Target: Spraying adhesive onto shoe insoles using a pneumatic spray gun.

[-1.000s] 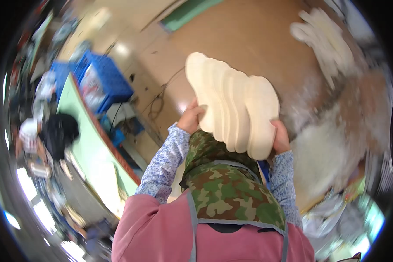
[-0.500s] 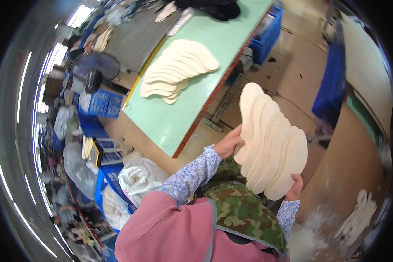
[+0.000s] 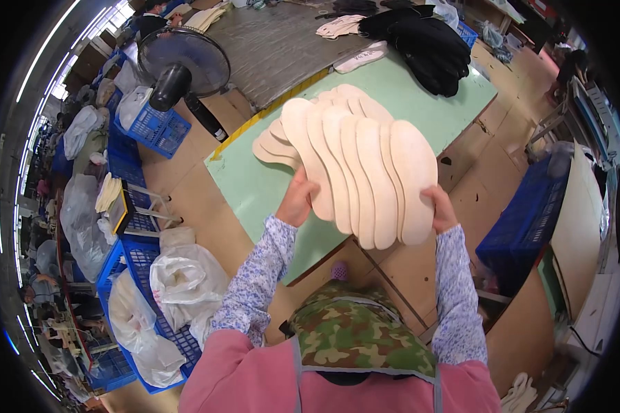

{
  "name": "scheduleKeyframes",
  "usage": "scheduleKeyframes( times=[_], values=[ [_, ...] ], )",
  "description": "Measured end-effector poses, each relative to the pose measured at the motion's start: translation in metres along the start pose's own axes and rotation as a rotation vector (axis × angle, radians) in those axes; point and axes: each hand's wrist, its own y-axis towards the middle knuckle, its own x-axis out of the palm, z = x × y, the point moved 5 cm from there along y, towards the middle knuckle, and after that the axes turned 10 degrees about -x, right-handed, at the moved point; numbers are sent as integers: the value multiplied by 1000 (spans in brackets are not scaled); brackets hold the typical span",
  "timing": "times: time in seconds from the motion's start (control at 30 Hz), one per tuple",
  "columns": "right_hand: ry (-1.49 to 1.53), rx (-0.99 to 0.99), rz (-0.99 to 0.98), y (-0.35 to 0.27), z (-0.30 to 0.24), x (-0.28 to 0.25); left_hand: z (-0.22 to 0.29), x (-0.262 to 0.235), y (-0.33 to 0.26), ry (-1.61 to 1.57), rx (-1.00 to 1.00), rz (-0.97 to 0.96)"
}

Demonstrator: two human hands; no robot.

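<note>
Pinching an overlapping spread of cream insoles (image 3: 351, 175) by its outer edges, the two hands hold it just above the view's centre. Taking that spread as the clock's middle, the left hand (image 3: 297, 196) is at 8 o'clock, closed on the leftmost insole with its thumb on the upper face; the right hand (image 3: 442, 208) is at 4 o'clock, closed the same way on the rightmost one. Partly hidden behind, a second pile of insoles (image 3: 274, 146) rests on a green-topped table (image 3: 244, 199), showing from 9 to 12 o'clock; whether the spread touches it, I cannot tell. A black pile (image 3: 434, 55) sits on the tabletop at 1 o'clock. At 10 o'clock stands a black electric fan (image 3: 171, 86), at 8 o'clock a white plastic sack (image 3: 189, 279), at 3 o'clock a blue crate (image 3: 520, 213). A camouflage apron (image 3: 358, 337) lies at 6 o'clock, below a purple clog (image 3: 339, 270).
</note>
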Motion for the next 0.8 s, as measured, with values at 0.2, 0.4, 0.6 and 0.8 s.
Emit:
scheduleKeyframes(
  times=[0.2, 0.4, 0.6, 0.8],
  values=[
    [-145, 68, -67, 128, -41, 46, 47, -33, 76, -44, 89, 143],
    [-287, 169, -262, 226, -29, 29, 13, -66, 113, -28, 98, 382],
    [-785, -63, -167, 292, -12, -27, -33, -98, 70, 445, -283, 977],
    [-720, 4, 17, 295, -11, -55, -72, -147, 39, 313, -158, 1208]
  ],
)
